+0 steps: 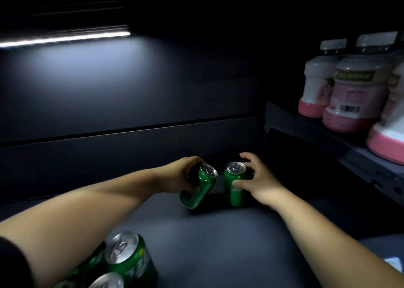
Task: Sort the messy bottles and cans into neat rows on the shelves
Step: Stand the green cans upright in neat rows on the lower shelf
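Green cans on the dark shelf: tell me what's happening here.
A person is reaching deep into the shelf with both bare arms. The left grip holds a tilted can, and the right grip wraps an upright can right beside it, their tops nearly touching. More cans wait at the near left, under the left arm. Pink bottles stand lined up on a higher ledge at the right.
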A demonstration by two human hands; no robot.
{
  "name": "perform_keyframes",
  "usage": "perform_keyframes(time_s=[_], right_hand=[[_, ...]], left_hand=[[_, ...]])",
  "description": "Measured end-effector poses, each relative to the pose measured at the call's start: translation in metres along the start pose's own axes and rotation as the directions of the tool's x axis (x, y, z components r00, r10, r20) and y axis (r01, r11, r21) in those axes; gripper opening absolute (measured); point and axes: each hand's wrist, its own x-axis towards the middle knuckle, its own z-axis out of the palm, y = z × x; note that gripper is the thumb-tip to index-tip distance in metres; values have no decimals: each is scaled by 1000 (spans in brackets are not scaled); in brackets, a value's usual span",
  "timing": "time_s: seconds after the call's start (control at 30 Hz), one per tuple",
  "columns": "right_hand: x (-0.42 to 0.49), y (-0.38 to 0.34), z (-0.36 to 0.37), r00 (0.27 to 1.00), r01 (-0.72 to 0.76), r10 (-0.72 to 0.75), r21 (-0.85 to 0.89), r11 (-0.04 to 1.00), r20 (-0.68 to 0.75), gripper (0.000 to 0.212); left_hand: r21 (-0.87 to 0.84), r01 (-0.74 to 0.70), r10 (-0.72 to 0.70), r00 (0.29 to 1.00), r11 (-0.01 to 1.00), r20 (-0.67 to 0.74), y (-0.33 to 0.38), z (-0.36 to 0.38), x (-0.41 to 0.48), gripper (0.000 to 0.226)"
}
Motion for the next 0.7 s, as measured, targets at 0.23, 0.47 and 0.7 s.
perform_keyframes(time_s=[0.23,0.47,0.7], right_hand=[[-42,-22,15,984,82,-80,-3,997,158,73],[-100,-36,15,972,89,-106,89,992,210,71],[-157,-43,29,977,119,-125,46,992,171,71]], left_hand=[[4,62,-62,993,998,102,3,-7,-53,75],[97,-71,49,975,993,218,21,-3,-100,71],[135,-150,100,942,979,321,39,7,-143,67]])
